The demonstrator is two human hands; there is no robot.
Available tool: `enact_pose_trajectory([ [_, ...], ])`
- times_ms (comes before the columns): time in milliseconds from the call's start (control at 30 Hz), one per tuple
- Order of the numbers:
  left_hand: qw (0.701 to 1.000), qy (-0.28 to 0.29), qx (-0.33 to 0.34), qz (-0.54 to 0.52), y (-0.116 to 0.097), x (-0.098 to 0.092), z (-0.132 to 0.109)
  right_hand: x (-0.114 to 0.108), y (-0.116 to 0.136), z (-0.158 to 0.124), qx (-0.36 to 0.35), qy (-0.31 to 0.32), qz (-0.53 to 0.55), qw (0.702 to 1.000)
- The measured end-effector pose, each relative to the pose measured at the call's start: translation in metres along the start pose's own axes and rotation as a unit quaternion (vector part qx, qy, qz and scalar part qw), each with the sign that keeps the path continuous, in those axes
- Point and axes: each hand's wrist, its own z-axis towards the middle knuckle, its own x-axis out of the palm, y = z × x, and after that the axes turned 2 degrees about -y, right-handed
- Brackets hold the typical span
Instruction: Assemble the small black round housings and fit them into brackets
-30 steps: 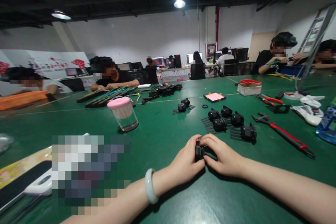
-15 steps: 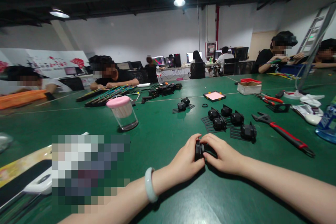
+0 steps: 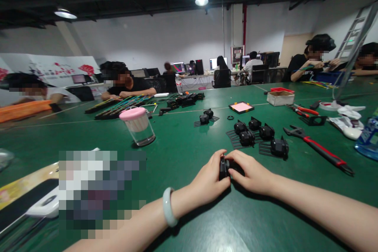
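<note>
Between my two hands is a small black plastic part (image 3: 224, 168), partly hidden by my fingers. My left hand (image 3: 211, 175) grips it from the left, thumb near and fingers at the far side. From the right, my right hand (image 3: 250, 172) closes its thumb and fingers on the same part. Just beyond my hands lie several similar rounded black parts (image 3: 266, 132) with flat slotted pieces. Two more of these black parts (image 3: 204, 118) sit farther back. A pale bangle (image 3: 169, 207) is on my left wrist.
An adjustable wrench (image 3: 323, 151) with red-black handle lies at right, near a blue-labelled bottle (image 3: 367, 141). A pink-lidded cup (image 3: 137, 126) stands left on the green table (image 3: 183, 141). A pink-based tray (image 3: 241, 107) and a white box (image 3: 280, 98) are farther back. Co-workers sit across the table.
Both hands stay on the black part in nearly the same pose. The view has shifted very slightly.
</note>
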Motion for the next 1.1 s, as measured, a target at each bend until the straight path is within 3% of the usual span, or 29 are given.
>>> enact_pose_trajectory([
  [1100, 1.000, -0.003, -0.001, 0.004, 0.0003, 0.0009, 0.0001, 0.0001, -0.0024, -0.0002, 0.015, 0.016, -0.012, 1.000],
])
